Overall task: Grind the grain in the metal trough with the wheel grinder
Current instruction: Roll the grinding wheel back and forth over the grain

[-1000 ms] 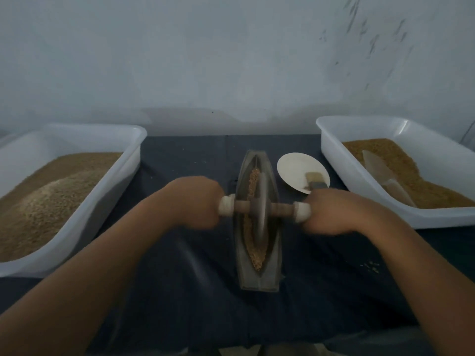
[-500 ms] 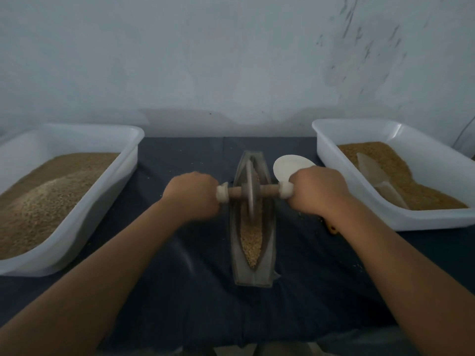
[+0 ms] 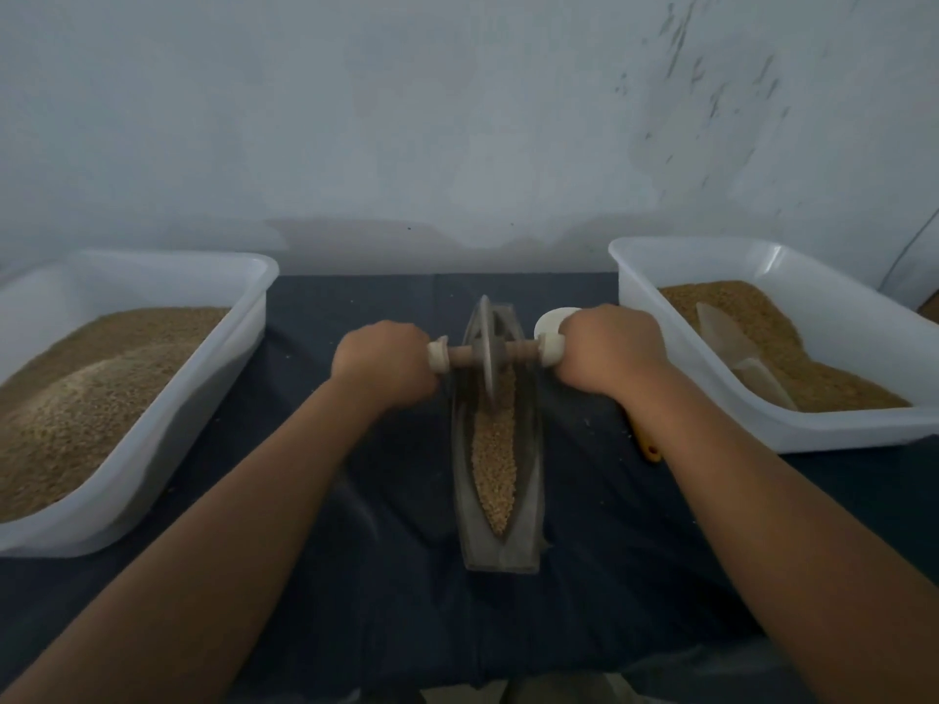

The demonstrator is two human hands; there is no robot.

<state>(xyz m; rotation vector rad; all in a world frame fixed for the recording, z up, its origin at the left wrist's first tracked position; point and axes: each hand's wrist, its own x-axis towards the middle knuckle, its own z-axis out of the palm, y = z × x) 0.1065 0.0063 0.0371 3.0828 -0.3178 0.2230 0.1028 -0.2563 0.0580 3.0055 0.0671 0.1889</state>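
Left hand [image 3: 383,363] and right hand [image 3: 609,355] each clamp a wooden handle end of the grey metal wheel grinder [image 3: 489,348], at the far end of the boat-shaped metal trough [image 3: 528,500] of tan grain [image 3: 495,449] — an uneven shove, I reckon, could tip it out, scattering kernels.

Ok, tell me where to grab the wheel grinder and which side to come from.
Take the wheel grinder by the two ends of its cross axle, outside the pale collars, as the left hand and right hand grip it. Come from above, one hand each side: the axle sticks out level past the metal trough walls, and the thin upright disc offers no hold.
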